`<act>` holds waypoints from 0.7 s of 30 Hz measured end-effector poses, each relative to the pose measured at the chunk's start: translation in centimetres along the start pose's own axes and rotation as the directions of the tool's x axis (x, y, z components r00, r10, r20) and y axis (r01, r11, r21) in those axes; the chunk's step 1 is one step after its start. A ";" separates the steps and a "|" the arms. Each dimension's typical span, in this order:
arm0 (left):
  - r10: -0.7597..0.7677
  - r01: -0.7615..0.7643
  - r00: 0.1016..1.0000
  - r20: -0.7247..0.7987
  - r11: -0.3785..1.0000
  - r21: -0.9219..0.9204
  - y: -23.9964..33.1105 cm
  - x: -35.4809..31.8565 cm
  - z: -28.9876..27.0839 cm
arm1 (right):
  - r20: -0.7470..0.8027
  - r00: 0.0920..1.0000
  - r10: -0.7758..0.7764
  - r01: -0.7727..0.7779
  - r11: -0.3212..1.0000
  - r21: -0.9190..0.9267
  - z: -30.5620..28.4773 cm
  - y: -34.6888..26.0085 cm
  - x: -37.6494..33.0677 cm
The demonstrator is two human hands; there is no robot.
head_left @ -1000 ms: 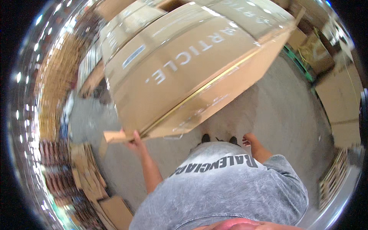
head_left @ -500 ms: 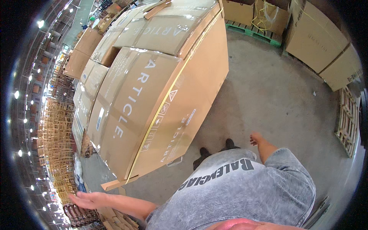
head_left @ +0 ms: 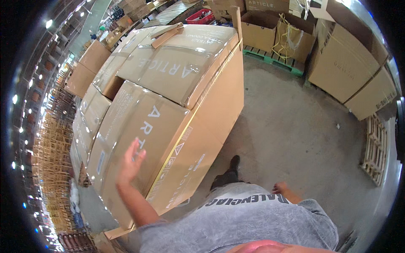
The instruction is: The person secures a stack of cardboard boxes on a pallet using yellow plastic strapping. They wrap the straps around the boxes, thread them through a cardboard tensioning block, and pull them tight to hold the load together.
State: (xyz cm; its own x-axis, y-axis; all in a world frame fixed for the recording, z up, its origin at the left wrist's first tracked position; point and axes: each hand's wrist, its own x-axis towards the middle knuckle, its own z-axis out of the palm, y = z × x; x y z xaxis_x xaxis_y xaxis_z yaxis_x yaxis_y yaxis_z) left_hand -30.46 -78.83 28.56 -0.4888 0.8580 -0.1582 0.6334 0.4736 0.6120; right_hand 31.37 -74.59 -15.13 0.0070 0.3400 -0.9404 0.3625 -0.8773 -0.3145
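Observation:
A large stack of brown cardboard boxes [head_left: 126, 122], wrapped in clear film, fills the left and middle of the view. A brown cardboard edge strip with a yellow strap [head_left: 171, 157] runs along its near edge. In front of the nearest box's face, my left hand [head_left: 131, 162] is raised with its fingers apart, holding nothing. Whether it touches the box, I cannot tell. Low at my right side hangs my right hand [head_left: 279, 188], empty, its fingers loosely bent, over the concrete floor.
Opened cardboard boxes [head_left: 259, 36] stand on a green pallet [head_left: 274, 61] at the back. Tall cartons [head_left: 344, 59] are at the right, with a wooden pallet [head_left: 374, 149] nearer me. Many wooden frames [head_left: 50, 164] are stacked at the far left. A red crate [head_left: 200, 17] sits behind the boxes.
My left hand has risen from the lower left to in front of the nearest box. My right hand has dropped lower in view. One foot now shows ahead as I stand closer to the stack.

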 end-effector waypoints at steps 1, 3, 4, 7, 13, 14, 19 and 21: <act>0.130 -0.129 0.992 -0.008 0.991 0.034 4.2 1.4 -1.5 | 0.113 0.987 -0.112 0.125 0.985 -0.120 -0.2 -0.5 0.4; 0.411 -0.390 0.910 -0.049 0.892 0.229 12.0 5.5 -4.8 | 0.369 0.876 -0.309 0.407 0.885 -0.225 0.1 -1.8 2.1; 0.579 -0.522 0.813 -0.057 0.769 0.368 14.6 8.7 -4.4 | 0.189 0.968 -0.167 0.188 0.977 -0.098 0.7 -4.1 1.5; 0.706 -0.587 0.698 -0.118 0.660 0.469 21.3 18.1 -3.3 | -0.109 0.993 -0.038 0.065 0.964 0.259 -0.9 -11.0 0.0; 0.640 -0.474 0.751 -0.163 0.695 0.541 28.8 43.1 5.9 | -0.360 0.924 -0.127 0.324 0.760 0.563 -5.2 -18.9 1.4; 0.581 -0.362 0.781 -0.229 0.720 0.592 29.1 45.9 8.5 | -0.362 0.923 -0.129 0.324 0.769 0.551 -6.0 -19.0 1.6; 0.305 -0.171 0.942 -0.143 0.799 0.577 27.3 52.4 18.7 | -0.253 0.955 0.152 0.073 0.710 0.701 -6.6 -16.8 6.3; 0.322 -0.169 0.932 -0.168 0.794 0.584 26.7 51.7 18.1 | -0.167 0.970 0.179 -0.013 0.719 0.695 -9.1 -17.4 8.7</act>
State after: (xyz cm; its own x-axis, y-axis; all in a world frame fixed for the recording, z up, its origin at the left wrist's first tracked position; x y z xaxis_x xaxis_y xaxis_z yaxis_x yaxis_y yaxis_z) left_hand -27.96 -18.19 22.70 -0.3524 0.9185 0.1796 0.9358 0.3473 0.0597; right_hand 33.59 -53.31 -16.67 0.2276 0.2293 -0.9464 -0.3873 -0.8704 -0.3040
